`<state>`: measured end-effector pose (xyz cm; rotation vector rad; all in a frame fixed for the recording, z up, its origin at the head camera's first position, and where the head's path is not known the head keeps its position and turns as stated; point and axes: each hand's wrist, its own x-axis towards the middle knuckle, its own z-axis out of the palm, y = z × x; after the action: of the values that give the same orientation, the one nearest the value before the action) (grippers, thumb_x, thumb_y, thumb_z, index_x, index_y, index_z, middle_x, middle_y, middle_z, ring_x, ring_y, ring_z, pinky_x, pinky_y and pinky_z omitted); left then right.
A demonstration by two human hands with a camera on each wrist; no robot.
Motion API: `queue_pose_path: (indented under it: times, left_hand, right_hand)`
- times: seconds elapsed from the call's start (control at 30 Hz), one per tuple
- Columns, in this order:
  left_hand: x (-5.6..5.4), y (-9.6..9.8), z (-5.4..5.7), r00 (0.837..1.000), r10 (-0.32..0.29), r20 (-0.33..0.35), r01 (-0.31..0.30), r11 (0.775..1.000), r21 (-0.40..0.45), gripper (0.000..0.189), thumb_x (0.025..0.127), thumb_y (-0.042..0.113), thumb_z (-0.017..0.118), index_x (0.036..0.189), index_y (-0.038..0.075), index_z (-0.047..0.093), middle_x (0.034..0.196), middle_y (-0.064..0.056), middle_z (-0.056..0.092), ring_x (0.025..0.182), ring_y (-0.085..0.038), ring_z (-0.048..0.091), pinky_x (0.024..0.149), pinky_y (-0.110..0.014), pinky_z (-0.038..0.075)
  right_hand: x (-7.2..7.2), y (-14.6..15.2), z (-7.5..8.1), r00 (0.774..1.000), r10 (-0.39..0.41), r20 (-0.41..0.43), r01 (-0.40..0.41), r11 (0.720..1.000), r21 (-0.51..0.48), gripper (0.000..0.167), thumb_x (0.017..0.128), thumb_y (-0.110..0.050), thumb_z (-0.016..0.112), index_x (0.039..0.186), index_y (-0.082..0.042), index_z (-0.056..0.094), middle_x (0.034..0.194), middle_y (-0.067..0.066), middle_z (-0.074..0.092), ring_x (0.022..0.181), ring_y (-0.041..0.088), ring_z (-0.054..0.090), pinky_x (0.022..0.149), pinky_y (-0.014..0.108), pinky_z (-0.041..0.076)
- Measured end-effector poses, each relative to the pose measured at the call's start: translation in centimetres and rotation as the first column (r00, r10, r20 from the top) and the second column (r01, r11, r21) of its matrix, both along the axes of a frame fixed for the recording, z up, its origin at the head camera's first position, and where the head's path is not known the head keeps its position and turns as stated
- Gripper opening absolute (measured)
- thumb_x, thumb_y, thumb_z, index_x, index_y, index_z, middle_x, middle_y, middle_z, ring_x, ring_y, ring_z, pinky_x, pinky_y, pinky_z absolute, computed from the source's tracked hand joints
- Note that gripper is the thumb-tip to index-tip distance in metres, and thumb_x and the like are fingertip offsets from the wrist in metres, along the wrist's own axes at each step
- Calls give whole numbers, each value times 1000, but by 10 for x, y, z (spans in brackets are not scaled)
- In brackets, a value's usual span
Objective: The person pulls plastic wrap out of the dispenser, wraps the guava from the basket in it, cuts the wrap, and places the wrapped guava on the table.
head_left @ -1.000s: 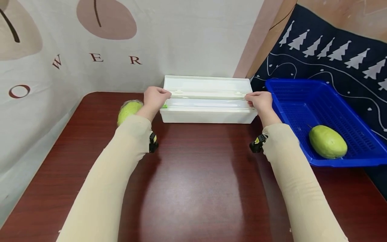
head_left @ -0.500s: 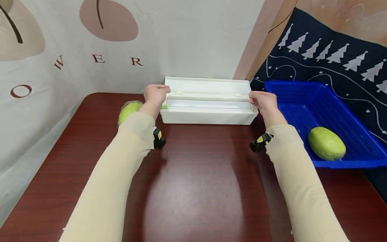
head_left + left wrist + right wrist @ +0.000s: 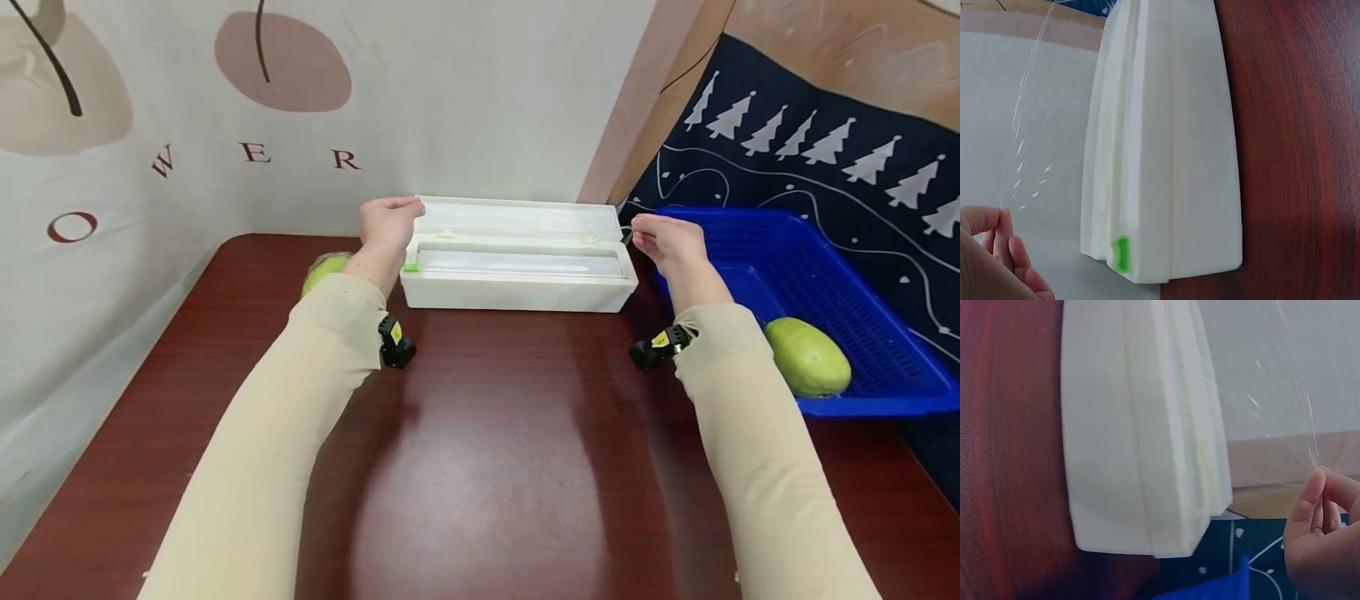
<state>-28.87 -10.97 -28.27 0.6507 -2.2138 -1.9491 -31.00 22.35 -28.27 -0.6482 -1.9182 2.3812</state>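
Observation:
A white plastic-wrap dispenser box [image 3: 517, 292] stands open at the back of the table, a roll of wrap [image 3: 517, 262] showing inside and a green piece [image 3: 1121, 254] at its left end. Clear plastic wrap [image 3: 1020, 125] is stretched above the box, its edge glinting in both wrist views. At the left corner my left hand [image 3: 386, 229] pinches the wrap between thumb and finger. My right hand [image 3: 672, 244] pinches the other corner, just beyond the box's right end. In the right wrist view the film gathers into creases at the fingertips [image 3: 1317, 478].
A green fruit [image 3: 322, 271], partly behind my left arm, lies left of the box. To the right is a blue plastic basket [image 3: 885, 404] with another green fruit [image 3: 810, 357] in it. A printed cloth wall [image 3: 480, 100] rises directly behind the box.
Both hands have risen slightly relative to the box, the right one also moving right past its end. The wrap has been drawn up from the box with them.

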Motion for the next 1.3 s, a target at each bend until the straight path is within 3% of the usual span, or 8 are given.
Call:
queue_pose_path:
  times: [0.2,0.47,0.7,0.87,1.1,1.3]
  left_hand:
    - [4,3,10,999,33,-28,-32,998,46,28,89,16,61,115,10,67,127,-3,59,125,-13,46,104,-25,37]
    - [11,5,32,993,79,-85,-62,979,194,26,88,11,62,114,7,67,126,-3,60,124,-12,47,104,-21,36]
    - [15,7,50,990,75,-119,-41,963,266,26,88,12,62,113,8,67,125,1,59,109,-13,50,102,-23,33]
    - [18,6,60,988,80,-131,-34,947,321,24,87,12,64,111,10,69,118,4,59,95,-10,49,100,-24,29]
    - [24,10,74,985,70,-157,-2,919,394,24,86,11,65,110,10,69,109,5,62,91,-10,50,100,-23,30]
    - [27,12,86,980,75,-186,19,887,462,20,84,8,67,103,9,71,94,6,64,79,-8,50,78,-14,38]
  right_hand:
    - [5,1,14,1000,-7,-25,6,999,-33,26,78,8,67,58,-8,65,59,0,63,46,8,54,49,15,49]
    - [8,4,38,1000,-14,-18,12,998,-67,19,80,4,66,65,-7,66,58,1,62,47,9,54,49,15,49]
    - [10,7,55,999,-29,-22,27,996,-89,6,80,2,69,80,-4,67,63,1,64,53,10,56,52,16,51]
    - [13,10,66,999,-12,-49,5,991,-136,13,80,5,66,70,-4,68,63,4,64,53,11,57,52,17,51]
    - [17,17,83,997,-21,-68,8,984,-177,8,79,4,69,76,-3,69,69,4,63,59,12,57,55,17,52]
    - [21,22,96,995,-34,-90,15,977,-212,8,78,5,69,80,-2,68,73,5,63,62,13,57,57,18,52]
